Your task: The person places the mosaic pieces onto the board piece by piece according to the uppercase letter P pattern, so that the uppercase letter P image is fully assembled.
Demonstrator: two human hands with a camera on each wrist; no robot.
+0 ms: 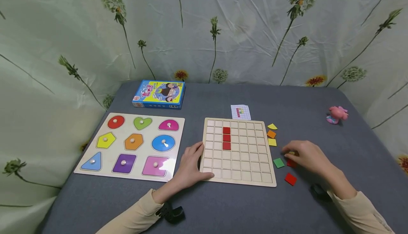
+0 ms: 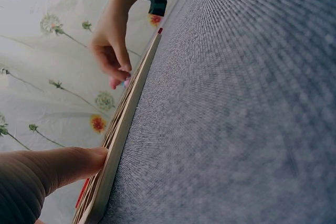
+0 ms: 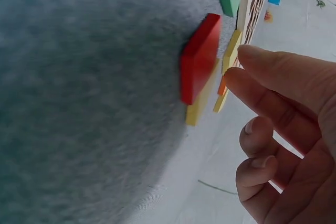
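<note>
Red tile (image 1: 290, 163) half hidden under relaxed right hand (image 1: 306, 157); left hand (image 1: 190, 163) flat, steadying board (image 1: 237, 151).

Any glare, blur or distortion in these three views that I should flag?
Head view: sharp, evenly lit, wide-angle bowing at the edges; a white glare patch on the shape puzzle board near the left hand. Left wrist view: tilted, the grey table cloth soft up close. Right wrist view: the cloth blurred, the red tile fairly sharp, the right hand in focus, background overexposed.
</note>
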